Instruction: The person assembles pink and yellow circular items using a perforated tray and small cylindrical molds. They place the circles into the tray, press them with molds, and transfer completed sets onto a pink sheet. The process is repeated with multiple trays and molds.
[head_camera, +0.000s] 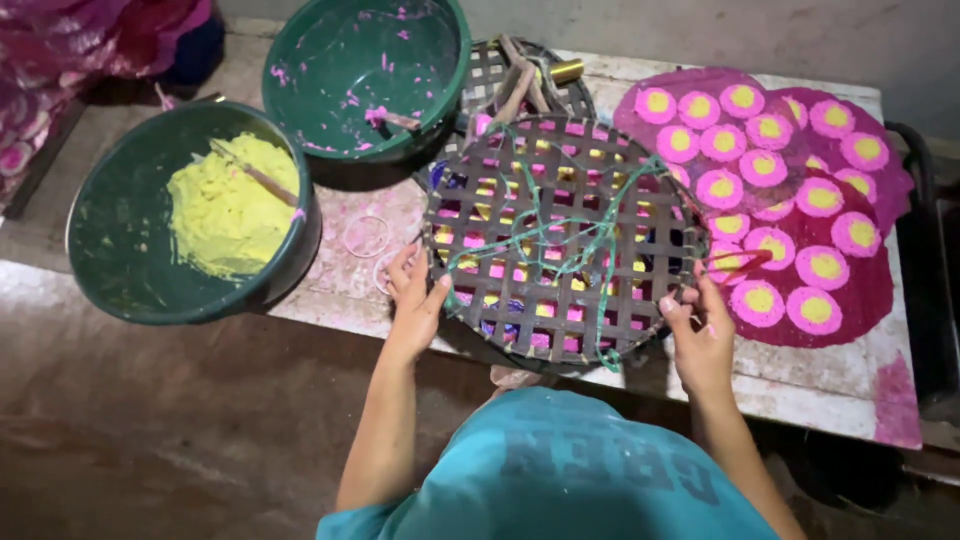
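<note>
Over a pink-stained table (800, 385), a person in a teal shirt (560, 480) grips a round woven lattice tray (562, 238) by its near rim with both hands. At the tray's near-left edge the left hand (415, 295) is closed on the rim, thumb on top of the slats and fingers curled underneath. At the tray's near-right edge the right hand (698, 335) pinches the rim in the same way, fingertips on the weave. Green string (590, 235) crosses the top of the tray, and pink and yellow patches show through the gaps between its dark strips. Just right of the tray, partly tucked beneath its edge, a magenta sheet (870, 290) carries rows of round pink cakes with yellow centres (822, 267). Behind the tray, a second woven tray (490, 75) lies under it with wooden sticks (520, 85) resting on top. Beyond the tray's far-left edge a green basin (365, 70) smeared with pink holds a small tool. Well left of the tray, a second green basin (120, 240) contains a mound of yellow dough (232, 210) with a stick (255, 172) laid across it. Between that basin and the tray, thin rings (366, 237) lie on the table.
</note>
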